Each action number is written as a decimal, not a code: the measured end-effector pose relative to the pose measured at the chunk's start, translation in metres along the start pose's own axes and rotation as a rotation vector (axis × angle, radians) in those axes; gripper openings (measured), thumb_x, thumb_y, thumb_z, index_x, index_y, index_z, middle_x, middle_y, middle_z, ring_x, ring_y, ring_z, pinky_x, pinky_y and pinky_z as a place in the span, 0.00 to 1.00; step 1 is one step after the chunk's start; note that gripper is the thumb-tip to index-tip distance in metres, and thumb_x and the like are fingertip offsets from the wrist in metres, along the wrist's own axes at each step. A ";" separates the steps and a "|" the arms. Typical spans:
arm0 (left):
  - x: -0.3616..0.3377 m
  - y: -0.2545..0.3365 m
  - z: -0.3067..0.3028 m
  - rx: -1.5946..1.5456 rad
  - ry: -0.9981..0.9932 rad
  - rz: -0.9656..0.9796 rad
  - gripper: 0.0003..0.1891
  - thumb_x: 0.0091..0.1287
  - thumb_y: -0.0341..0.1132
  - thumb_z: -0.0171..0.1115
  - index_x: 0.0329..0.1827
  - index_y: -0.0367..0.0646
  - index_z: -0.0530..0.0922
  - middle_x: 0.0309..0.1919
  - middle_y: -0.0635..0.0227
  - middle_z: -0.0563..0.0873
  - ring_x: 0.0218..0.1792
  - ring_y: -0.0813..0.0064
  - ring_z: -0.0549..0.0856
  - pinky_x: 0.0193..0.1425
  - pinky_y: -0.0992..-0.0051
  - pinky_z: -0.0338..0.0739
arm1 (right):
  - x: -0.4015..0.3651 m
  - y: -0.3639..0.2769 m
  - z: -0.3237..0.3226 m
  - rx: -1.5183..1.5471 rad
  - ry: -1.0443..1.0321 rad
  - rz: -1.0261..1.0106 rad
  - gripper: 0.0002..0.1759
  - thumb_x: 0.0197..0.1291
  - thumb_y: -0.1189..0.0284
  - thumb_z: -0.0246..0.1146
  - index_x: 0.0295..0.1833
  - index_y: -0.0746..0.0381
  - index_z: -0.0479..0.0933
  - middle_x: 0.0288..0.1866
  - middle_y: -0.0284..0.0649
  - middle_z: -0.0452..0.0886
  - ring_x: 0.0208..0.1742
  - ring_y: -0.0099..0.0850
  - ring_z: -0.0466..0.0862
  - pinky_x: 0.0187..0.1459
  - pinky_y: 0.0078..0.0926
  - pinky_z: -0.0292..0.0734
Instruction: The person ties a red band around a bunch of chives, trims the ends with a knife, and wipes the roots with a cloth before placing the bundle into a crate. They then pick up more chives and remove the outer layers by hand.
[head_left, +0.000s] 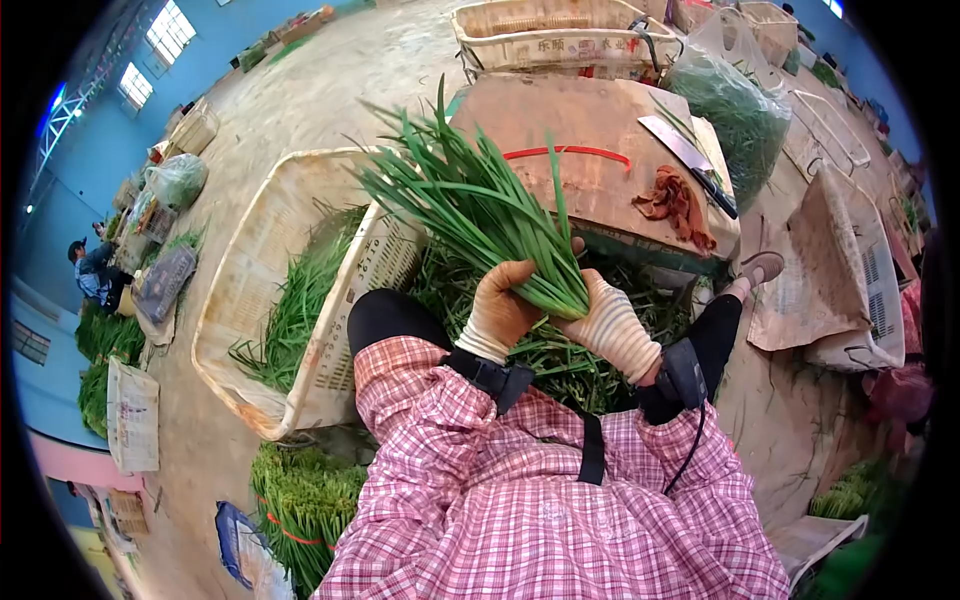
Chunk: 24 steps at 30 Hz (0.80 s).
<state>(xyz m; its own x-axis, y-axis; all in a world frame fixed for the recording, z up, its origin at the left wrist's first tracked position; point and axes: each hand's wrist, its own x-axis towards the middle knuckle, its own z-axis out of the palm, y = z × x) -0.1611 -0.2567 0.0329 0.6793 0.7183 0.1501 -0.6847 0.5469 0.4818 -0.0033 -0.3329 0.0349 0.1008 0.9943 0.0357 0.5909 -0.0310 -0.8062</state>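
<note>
A bunch of long green leafy stalks (500, 210) is held in front of me, its cut ends toward my body and its leaf tips fanned to the upper left. My left hand (502, 308), in a worn striped glove, is closed round the bunch's left side near the base. On the right side, my gloved right hand (610, 320) grips the same base. Behind the bunch stands a board-topped block (600, 110) with a red strip (590, 151), a knife (685, 155) and a crumpled brown-red cloth (675, 207) on it. Loose greens (575, 370) lie below my hands.
A white crate (270, 210) with greens stands at the left, another crate (560, 45) beyond the block. A plastic bag of greens (735, 115) sits at the right, near a tilted crate (870, 270). Banded greens (305, 500) lie lower left. A person (92, 270) sits far left.
</note>
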 end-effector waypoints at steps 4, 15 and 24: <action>0.001 -0.008 -0.004 0.030 0.184 0.022 0.41 0.69 0.55 0.67 0.77 0.39 0.64 0.70 0.53 0.76 0.71 0.55 0.76 0.76 0.52 0.70 | 0.008 0.016 0.007 0.175 0.029 0.057 0.32 0.48 0.66 0.76 0.56 0.69 0.74 0.37 0.49 0.85 0.35 0.37 0.87 0.38 0.35 0.83; 0.008 -0.030 -0.029 0.262 0.269 -0.037 0.38 0.63 0.55 0.75 0.69 0.40 0.73 0.61 0.59 0.83 0.60 0.63 0.83 0.67 0.58 0.78 | -0.012 0.012 0.007 -0.276 0.049 0.062 0.33 0.48 0.67 0.75 0.58 0.64 0.71 0.42 0.58 0.85 0.48 0.57 0.85 0.49 0.49 0.81; 0.017 0.012 -0.016 0.186 0.327 0.059 0.14 0.69 0.31 0.69 0.56 0.43 0.82 0.43 0.62 0.88 0.49 0.60 0.88 0.62 0.56 0.84 | -0.031 0.059 -0.038 -0.690 -0.216 0.126 0.15 0.60 0.67 0.69 0.51 0.60 0.82 0.43 0.53 0.86 0.47 0.51 0.87 0.48 0.45 0.82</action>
<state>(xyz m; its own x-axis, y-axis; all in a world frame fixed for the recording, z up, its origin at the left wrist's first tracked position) -0.1620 -0.2309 0.0274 0.4995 0.8619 -0.0871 -0.6399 0.4349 0.6336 0.0586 -0.3699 0.0088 0.0834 0.9747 -0.2075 0.9620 -0.1331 -0.2383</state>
